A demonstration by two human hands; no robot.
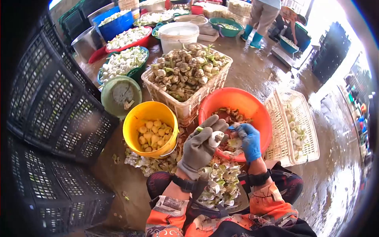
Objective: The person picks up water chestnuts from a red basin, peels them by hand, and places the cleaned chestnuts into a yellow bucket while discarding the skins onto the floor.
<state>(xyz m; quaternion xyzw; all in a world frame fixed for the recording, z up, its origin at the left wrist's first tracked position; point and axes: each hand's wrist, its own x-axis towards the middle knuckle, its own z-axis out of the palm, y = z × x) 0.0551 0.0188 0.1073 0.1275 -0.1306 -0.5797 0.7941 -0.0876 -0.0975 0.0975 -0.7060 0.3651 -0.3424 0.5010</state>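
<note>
My left hand (201,144), in a grey work glove, holds a white bulb (216,139) with a dark patch and a short green stem. Just to the right, my right hand (249,141) wears a blue glove. Its fingers are curled together, and what they hold is hidden. Both hands are over the near part of an orange-red basin (258,114), which has brown peelings (233,114) in it. A yellow bucket (130,132) with several pale, cleaned bulbs (154,134) stands left of my left hand.
Ahead, a crate (185,112) is heaped with brownish bulbs. Peelings (219,181) lie between my legs. Black crates (43,122) stack at left; a white crate (310,144) stands right. Tubs of white bulbs (128,63) stand behind. Another person's boots (256,40) are on the wet floor.
</note>
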